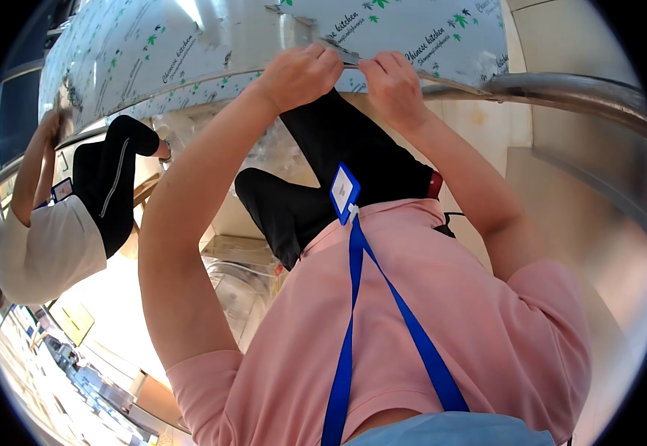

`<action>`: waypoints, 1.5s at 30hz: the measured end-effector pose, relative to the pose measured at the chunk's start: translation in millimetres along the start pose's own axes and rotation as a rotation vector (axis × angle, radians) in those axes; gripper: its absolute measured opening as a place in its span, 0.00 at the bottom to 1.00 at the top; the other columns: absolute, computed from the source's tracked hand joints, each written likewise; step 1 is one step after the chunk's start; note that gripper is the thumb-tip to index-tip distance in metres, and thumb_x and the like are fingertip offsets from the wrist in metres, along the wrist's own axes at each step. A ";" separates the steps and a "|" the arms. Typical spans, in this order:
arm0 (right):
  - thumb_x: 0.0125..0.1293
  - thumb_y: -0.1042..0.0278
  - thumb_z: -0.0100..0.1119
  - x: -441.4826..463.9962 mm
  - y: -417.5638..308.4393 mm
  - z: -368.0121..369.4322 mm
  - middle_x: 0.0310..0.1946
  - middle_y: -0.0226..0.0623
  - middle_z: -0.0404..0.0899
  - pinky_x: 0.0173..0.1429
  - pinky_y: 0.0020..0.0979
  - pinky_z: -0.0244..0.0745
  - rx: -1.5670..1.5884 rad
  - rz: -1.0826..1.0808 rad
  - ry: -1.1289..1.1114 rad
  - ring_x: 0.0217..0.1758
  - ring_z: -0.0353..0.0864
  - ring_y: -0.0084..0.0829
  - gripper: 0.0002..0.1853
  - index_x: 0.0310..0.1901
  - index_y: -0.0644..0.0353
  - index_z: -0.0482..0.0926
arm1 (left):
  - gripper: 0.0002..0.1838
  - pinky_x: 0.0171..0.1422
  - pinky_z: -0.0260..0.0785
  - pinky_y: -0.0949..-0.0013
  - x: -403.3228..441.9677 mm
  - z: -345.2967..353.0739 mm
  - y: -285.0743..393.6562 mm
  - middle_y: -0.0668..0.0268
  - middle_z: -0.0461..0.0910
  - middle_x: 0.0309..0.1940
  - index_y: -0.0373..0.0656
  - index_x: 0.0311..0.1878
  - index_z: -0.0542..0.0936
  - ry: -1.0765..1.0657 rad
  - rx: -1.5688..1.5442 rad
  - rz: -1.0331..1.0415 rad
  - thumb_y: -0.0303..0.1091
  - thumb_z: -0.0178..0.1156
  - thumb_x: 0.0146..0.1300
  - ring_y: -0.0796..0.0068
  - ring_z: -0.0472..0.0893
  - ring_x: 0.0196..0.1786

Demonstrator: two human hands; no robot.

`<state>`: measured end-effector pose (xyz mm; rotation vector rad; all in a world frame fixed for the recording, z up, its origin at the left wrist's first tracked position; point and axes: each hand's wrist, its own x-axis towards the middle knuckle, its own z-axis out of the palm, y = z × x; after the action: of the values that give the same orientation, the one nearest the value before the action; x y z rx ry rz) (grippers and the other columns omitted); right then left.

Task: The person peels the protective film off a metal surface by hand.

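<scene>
A wide panel (249, 44) covered in printed protective film with green leaves and "Chinese kitchen" lettering spans the top of the view. At its near edge, my left hand (301, 74) is closed, its fingers pinching a bit of the film. Just to the right, my right hand (395, 88) is closed too, thumb and finger on the same film (349, 56) at the edge. A small gap separates the two hands. Around them the film looks wrinkled and partly lifted.
At the left a co-worker (56, 245) in a white shirt and black trousers reaches to the panel's far left end. A metal tube (576, 93) runs off to the right. A blue lanyard (354, 282) with a badge hangs at my chest.
</scene>
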<state>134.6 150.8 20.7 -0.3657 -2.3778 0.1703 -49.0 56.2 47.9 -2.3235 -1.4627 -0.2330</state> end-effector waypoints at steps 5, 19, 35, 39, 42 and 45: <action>0.48 0.75 0.57 1.3 2.2 1.8 0.28 0.35 0.74 0.42 0.33 0.74 0.006 -0.014 -0.017 0.36 0.77 0.37 0.08 0.32 0.60 0.81 | 0.07 0.37 0.75 0.74 1.0 1.7 -2.4 0.72 0.75 0.32 0.44 0.36 0.80 0.002 0.007 0.019 0.31 0.59 0.52 0.77 0.79 0.35; 0.47 0.76 0.57 5.9 0.7 -1.0 0.26 0.34 0.73 0.42 0.32 0.74 0.001 0.001 -0.032 0.35 0.77 0.35 0.07 0.31 0.60 0.80 | 0.03 0.34 0.72 0.74 5.1 6.3 -16.7 0.73 0.73 0.29 0.46 0.31 0.79 0.036 -0.041 0.087 0.32 0.59 0.53 0.77 0.78 0.33; 0.49 0.74 0.56 11.5 -8.0 1.9 0.26 0.33 0.72 0.42 0.32 0.74 -0.013 0.061 -0.029 0.35 0.76 0.35 0.01 0.25 0.57 0.76 | 0.03 0.31 0.70 0.74 7.3 16.7 -29.1 0.72 0.69 0.25 0.48 0.24 0.77 0.119 -0.082 0.153 0.33 0.59 0.51 0.76 0.75 0.30; 0.49 0.74 0.55 12.5 -10.6 4.7 0.26 0.34 0.71 0.42 0.33 0.73 -0.032 0.080 -0.032 0.35 0.76 0.35 0.01 0.25 0.57 0.75 | 0.02 0.32 0.70 0.74 8.2 15.7 -33.9 0.72 0.69 0.25 0.48 0.24 0.77 0.131 -0.087 0.174 0.33 0.59 0.50 0.75 0.75 0.30; 0.49 0.74 0.55 14.4 -10.7 4.0 0.26 0.34 0.71 0.42 0.33 0.73 -0.032 0.094 -0.030 0.35 0.76 0.35 0.01 0.24 0.57 0.74 | 0.02 0.32 0.71 0.74 9.7 14.7 -35.6 0.72 0.70 0.26 0.48 0.24 0.77 0.120 -0.063 0.187 0.33 0.59 0.49 0.75 0.75 0.31; 0.49 0.74 0.56 16.0 -13.5 6.4 0.26 0.34 0.71 0.41 0.33 0.73 -0.027 0.106 -0.031 0.35 0.75 0.35 0.01 0.25 0.57 0.75 | 0.03 0.32 0.71 0.73 6.8 17.3 -39.1 0.72 0.70 0.26 0.48 0.24 0.76 0.108 -0.086 0.187 0.33 0.59 0.49 0.75 0.75 0.31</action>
<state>116.1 142.7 29.2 -0.5064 -2.3946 0.1943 -82.0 83.9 43.4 -2.4558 -1.1974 -0.3691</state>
